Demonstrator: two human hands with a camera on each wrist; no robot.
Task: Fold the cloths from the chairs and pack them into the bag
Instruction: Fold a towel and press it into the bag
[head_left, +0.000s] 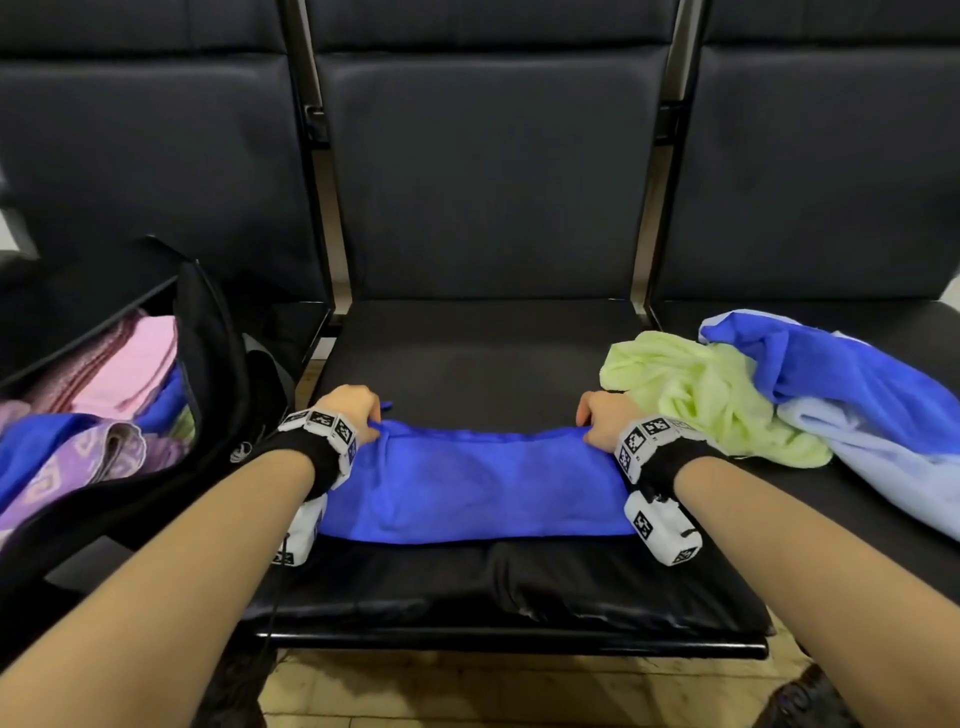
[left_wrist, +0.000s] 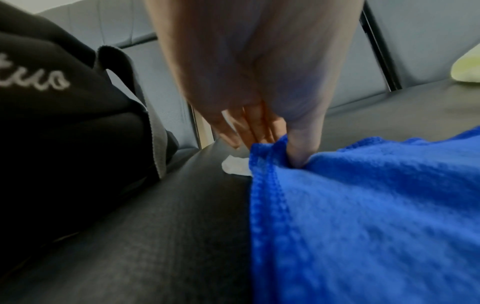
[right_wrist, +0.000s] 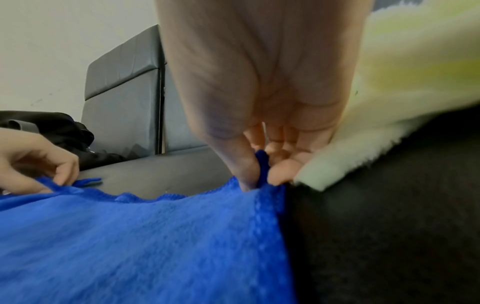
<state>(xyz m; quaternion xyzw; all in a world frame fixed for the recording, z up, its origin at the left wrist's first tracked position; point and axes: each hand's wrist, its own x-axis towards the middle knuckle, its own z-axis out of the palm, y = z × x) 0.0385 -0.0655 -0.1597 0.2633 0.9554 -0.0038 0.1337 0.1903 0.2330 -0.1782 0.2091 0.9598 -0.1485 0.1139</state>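
While hands pinch cloth (head_left: 470, 480), bag (left_wrist: 52, 123) reads "tuo".

The blue cloth (head_left: 475, 480) is lying folded into a flat band across the middle chair seat (head_left: 483, 348). The green cloth (head_left: 698, 395) and blue-and-white cloth (head_left: 852, 395) are lying crumpled on the right. The black bag (head_left: 218, 364) is standing open on the left, holding folded cloths (head_left: 124, 364).

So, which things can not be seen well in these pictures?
- Bag: head view, cut by left edge; how full it is stays hidden.
- Left hand fingertips: left wrist view, behind blue cloth.
- Green cloth: right wrist view, blurred, cut off.
- Bag lettering: left wrist view, partly cut off.
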